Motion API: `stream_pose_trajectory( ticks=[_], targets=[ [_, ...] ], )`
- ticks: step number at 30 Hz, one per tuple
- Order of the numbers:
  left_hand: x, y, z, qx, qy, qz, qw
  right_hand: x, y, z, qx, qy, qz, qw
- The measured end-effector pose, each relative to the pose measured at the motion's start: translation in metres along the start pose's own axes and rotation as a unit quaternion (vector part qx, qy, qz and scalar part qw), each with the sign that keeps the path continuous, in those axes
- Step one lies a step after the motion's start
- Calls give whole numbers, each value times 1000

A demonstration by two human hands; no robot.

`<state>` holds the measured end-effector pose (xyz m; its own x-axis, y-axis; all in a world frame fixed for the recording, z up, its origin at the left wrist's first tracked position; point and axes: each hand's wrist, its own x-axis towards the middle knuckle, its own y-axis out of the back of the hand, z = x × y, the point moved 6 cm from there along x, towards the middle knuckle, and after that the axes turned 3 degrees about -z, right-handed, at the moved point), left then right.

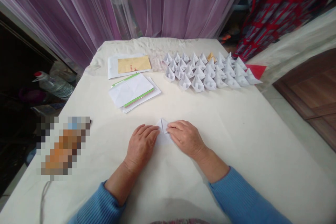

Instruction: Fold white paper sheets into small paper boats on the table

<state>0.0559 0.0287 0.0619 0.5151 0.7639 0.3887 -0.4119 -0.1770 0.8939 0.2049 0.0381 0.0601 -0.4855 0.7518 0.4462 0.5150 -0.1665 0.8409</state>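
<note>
A piece of folded white paper point(163, 140) lies on the cloth-covered bench point(236, 140), directly in front of the person, its pointed end facing away and two flaps meeting along a centre line. The left hand point(141, 141) rests its fingers together on the paper's left edge; its thumb is hidden, so I cannot tell whether that grip closes on it. The right hand point(187, 138) has a narrow grip, fingertips gathered on the right-hand flap. Beyond and to the right stand rows of white folded paper boats point(197, 84), with one yellow paper boat point(211, 57) in the back row and a red sheet point(257, 71) just beside the group. Beyond and to the left lies a green-edged paper stack point(132, 89), and behind it a yellow printed paper point(135, 64) sits on white paper point(112, 70). A pixelated item point(64, 147) lies near the bench's left edge.
</note>
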Motion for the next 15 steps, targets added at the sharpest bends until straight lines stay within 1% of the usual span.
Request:
stream_pose_trajectory(
  ticks=[8,10,12,15],
  targets=[
    [-1,-3,4,-17,-40,15,999,1,-1,-1,-5,3,-9,1000],
    [-1,-2,2,-24,-31,23,999,1,-1,-1,-6,1,-13,1000],
    [0,-1,-1,-25,-4,31,999,1,-1,0,-7,-2,-19,1000],
    [2,-3,-6,-23,21,18,999,1,-2,0,-7,-5,-28,1000]
  ],
)
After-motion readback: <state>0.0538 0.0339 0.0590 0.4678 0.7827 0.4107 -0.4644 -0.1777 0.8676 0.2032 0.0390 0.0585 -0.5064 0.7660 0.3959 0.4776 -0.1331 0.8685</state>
